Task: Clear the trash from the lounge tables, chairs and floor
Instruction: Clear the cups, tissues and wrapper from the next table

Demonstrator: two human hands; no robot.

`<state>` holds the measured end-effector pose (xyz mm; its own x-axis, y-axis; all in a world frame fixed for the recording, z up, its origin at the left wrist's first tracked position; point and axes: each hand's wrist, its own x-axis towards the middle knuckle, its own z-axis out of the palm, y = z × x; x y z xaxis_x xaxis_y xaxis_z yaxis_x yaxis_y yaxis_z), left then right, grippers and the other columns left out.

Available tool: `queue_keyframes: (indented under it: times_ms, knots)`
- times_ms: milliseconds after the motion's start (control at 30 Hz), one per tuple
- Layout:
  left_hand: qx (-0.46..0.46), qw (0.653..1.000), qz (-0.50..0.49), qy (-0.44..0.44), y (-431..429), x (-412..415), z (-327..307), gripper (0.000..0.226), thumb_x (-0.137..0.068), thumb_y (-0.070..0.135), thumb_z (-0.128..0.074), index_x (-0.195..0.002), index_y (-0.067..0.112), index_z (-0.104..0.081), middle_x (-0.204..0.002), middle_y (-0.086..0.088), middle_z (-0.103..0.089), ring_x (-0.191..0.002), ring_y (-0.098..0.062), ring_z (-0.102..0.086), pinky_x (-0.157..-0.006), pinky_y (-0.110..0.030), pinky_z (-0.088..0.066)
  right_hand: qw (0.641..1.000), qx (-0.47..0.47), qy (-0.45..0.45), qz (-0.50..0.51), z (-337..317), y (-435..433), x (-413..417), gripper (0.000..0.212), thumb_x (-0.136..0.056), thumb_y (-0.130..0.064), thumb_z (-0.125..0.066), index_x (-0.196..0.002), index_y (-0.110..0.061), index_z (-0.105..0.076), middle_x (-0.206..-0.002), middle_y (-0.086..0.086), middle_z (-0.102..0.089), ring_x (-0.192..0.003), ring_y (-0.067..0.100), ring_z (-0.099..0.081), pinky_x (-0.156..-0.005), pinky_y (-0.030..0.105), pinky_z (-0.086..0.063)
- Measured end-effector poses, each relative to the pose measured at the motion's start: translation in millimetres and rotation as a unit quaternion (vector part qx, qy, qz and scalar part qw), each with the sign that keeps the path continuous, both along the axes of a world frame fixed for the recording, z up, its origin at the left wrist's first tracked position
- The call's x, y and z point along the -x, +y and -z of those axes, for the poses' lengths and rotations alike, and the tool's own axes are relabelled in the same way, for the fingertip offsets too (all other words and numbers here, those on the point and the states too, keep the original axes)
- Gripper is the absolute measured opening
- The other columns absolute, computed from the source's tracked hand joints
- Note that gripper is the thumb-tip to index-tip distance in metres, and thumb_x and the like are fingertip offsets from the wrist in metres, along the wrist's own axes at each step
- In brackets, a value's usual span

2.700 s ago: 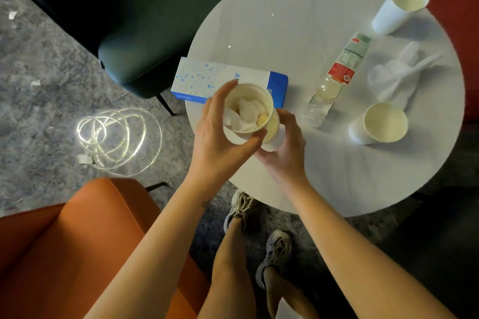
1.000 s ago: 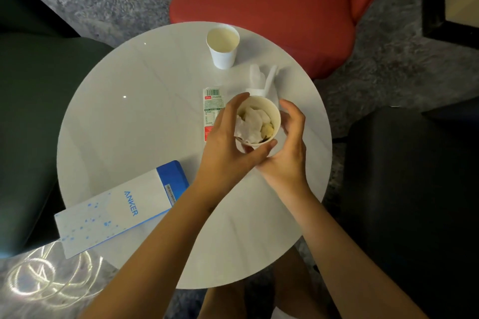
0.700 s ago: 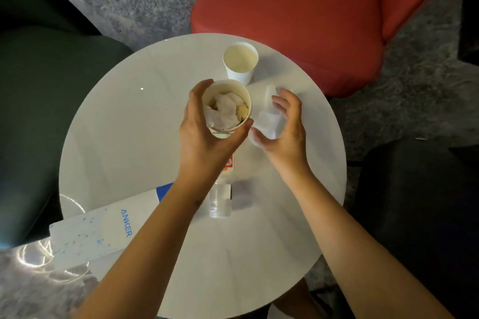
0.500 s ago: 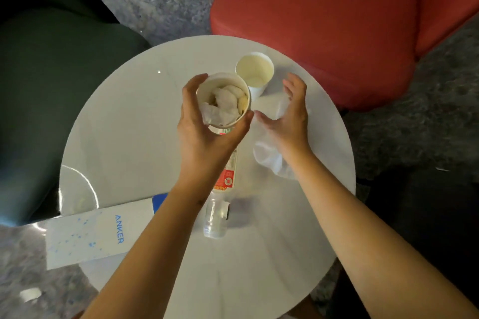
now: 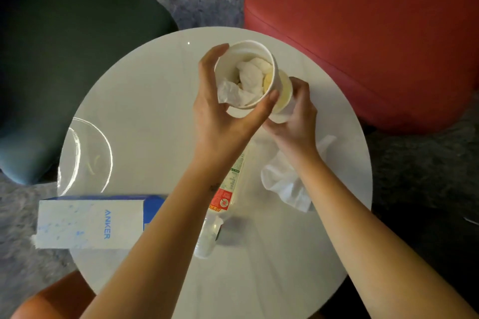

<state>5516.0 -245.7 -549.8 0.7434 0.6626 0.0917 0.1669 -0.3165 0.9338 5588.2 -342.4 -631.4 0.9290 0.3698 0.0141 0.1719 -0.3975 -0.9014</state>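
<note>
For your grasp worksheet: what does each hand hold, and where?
Left hand: tissue-filled cup, around its wall. Right hand: empty cup, around its wall.

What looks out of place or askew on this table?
A plastic bottle lies on its side on the table, a crumpled tissue sits loose beside it, and the blue-and-white box overhangs the table's edge. No spill shows.
</note>
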Motion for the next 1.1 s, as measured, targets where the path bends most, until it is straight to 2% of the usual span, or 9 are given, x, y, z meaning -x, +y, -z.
queue_keyframes:
  times_ms: [67, 167, 300, 467, 667, 833, 900, 1000, 1100]
  knots:
    - [-0.026, 0.999, 0.018, 0.022, -4.7, -5.6, 2.6, 0.070, -0.074, 0.031, -0.077, -0.129, 0.012, -0.037, -0.119, 0.017, -0.048, -0.109, -0.003, -0.053, -0.089, -0.031, -0.051, 1.000, -0.002, -0.025, -0.016, -6.5, -1.6, 1.0, 0.057, -0.066, -0.015, -0.079, -0.114, -0.001, -0.050, -0.110, 0.004, -0.061, -0.098, 0.020, -0.058, -0.091, 0.056, -0.042]
    - [-0.057, 0.995, 0.060, 0.058, -12.3, -11.8, 8.7, 0.073, -0.074, 0.028, -0.078, -0.131, 0.009, -0.037, -0.127, 0.004, -0.050, -0.115, -0.010, -0.052, -0.093, -0.029, -0.047, 0.999, -0.009, -0.049, -0.014, -15.8, -2.8, -0.1, 0.060, -0.067, -0.025, -0.079, -0.115, -0.003, -0.051, -0.110, 0.000, -0.058, -0.097, 0.014, -0.055, -0.091, 0.051, -0.047]
    - [-0.061, 0.989, 0.107, 0.079, -19.5, -18.0, 15.4, 0.075, -0.074, 0.022, -0.078, -0.134, 0.009, -0.035, -0.133, -0.002, -0.048, -0.120, -0.013, -0.049, -0.097, -0.021, -0.043, 0.997, 0.008, -0.073, 0.002, -18.9, -8.4, -0.4, 0.068, -0.064, -0.026, -0.082, -0.117, 0.003, -0.051, -0.111, 0.013, -0.063, -0.093, 0.010, -0.054, -0.086, 0.028, -0.049]
    - [-0.095, 0.987, 0.091, 0.098, -29.3, -22.5, 20.6, 0.074, -0.073, 0.028, -0.078, -0.133, 0.008, -0.039, -0.130, -0.003, -0.051, -0.114, -0.011, -0.049, -0.092, -0.014, -0.041, 0.997, 0.051, -0.044, -0.033, -10.4, -35.0, 11.1, 0.081, -0.065, -0.027, -0.083, -0.129, 0.002, -0.042, -0.127, 0.017, -0.055, -0.114, 0.029, -0.055, -0.097, 0.054, -0.043]
    - [-0.101, 0.989, 0.048, 0.098, -29.4, -17.3, 21.5, 0.076, -0.073, 0.030, -0.078, -0.133, 0.011, -0.037, -0.132, 0.000, -0.048, -0.114, -0.009, -0.047, -0.095, -0.019, -0.042, 0.972, 0.154, -0.170, -0.059, 10.5, -80.7, 39.4, 0.072, -0.070, -0.049, -0.075, -0.124, -0.005, -0.054, -0.127, 0.010, -0.058, -0.120, 0.028, -0.052, -0.099, 0.047, -0.040]
    - [-0.112, 0.986, 0.064, 0.103, -32.5, -5.5, 20.3, 0.076, -0.072, 0.031, -0.079, -0.133, 0.010, -0.038, -0.132, 0.000, -0.048, -0.112, -0.004, -0.044, -0.092, -0.009, -0.037, 0.950, 0.249, -0.165, -0.094, 30.7, -104.2, 66.1, 0.066, -0.071, -0.058, -0.067, -0.124, -0.020, -0.058, -0.135, 0.006, -0.053, -0.129, 0.029, -0.043, -0.102, 0.048, -0.032]
    - [-0.113, 0.986, 0.070, 0.102, -34.3, 0.6, 18.8, 0.076, -0.072, 0.030, -0.079, -0.133, 0.009, -0.039, -0.132, -0.002, -0.049, -0.111, -0.005, -0.045, -0.091, -0.009, -0.037, 0.943, 0.268, -0.171, -0.097, 33.3, -105.0, 73.2, 0.060, -0.069, -0.052, -0.074, -0.119, -0.021, -0.062, -0.132, 0.005, -0.055, -0.125, 0.029, -0.047, -0.097, 0.046, -0.036]
    - [-0.113, 0.986, 0.078, 0.094, -35.7, 8.7, 15.1, 0.076, -0.071, 0.027, -0.080, -0.132, 0.008, -0.040, -0.130, -0.003, -0.050, -0.111, -0.008, -0.047, -0.089, -0.007, -0.037, 0.956, 0.243, -0.147, -0.076, 32.5, -101.2, 78.9, 0.048, -0.058, -0.015, -0.087, -0.102, -0.013, -0.069, -0.113, 0.008, -0.065, -0.108, 0.032, -0.058, -0.086, 0.042, -0.044]
    - [-0.120, 0.984, 0.096, 0.086, -36.1, 15.3, 10.2, 0.076, -0.070, 0.026, -0.081, -0.132, 0.008, -0.041, -0.130, -0.003, -0.051, -0.111, -0.003, -0.045, -0.090, -0.004, -0.033, 0.973, 0.191, -0.114, -0.057, 17.7, -97.0, 78.0, 0.031, -0.057, 0.011, -0.079, -0.085, -0.001, -0.069, -0.089, 0.015, -0.067, -0.086, 0.034, -0.062, -0.074, 0.042, -0.054]
